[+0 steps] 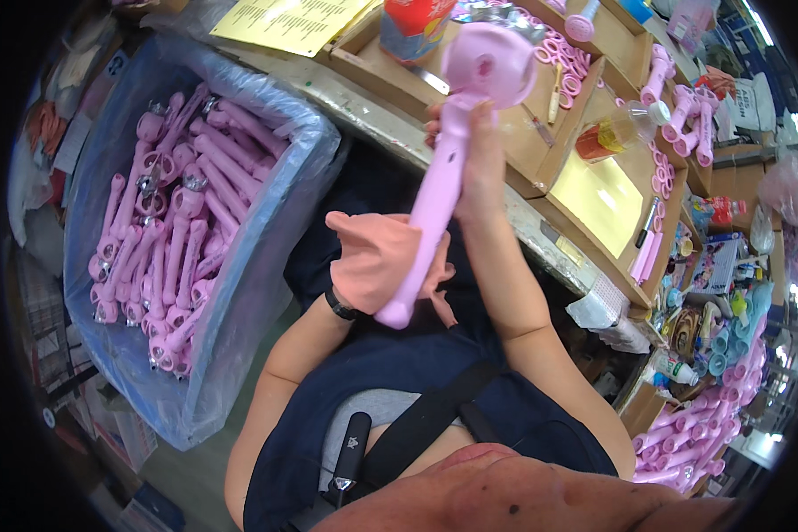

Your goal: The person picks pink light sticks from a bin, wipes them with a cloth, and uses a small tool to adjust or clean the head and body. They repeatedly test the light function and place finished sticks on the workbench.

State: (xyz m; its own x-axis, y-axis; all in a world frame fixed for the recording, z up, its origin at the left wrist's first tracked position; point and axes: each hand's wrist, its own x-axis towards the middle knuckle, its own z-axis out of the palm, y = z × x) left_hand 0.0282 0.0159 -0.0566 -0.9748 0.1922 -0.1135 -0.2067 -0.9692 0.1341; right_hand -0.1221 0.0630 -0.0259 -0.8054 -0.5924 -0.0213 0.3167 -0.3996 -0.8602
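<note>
A pink handheld shower head [439, 182] slants across in front of me, its round head at the top and the handle end low. My right hand [477, 160] is closed round its neck, just below the round head. A salmon-coloured cloth [372, 248] lies against the lower handle. My left hand [353, 285] is under and behind this cloth, gripping it at the handle; its fingers are hidden. A black band [339, 305] circles the left wrist.
To the left stands a blue plastic-lined bin [315, 146] with many pink shower heads. A workbench holds cardboard trays [528, 164], pink rings [572, 66], a bottle with amber liquid [612, 133] and yellow paper [598, 199]. More pink handles [683, 439] are piled at lower right.
</note>
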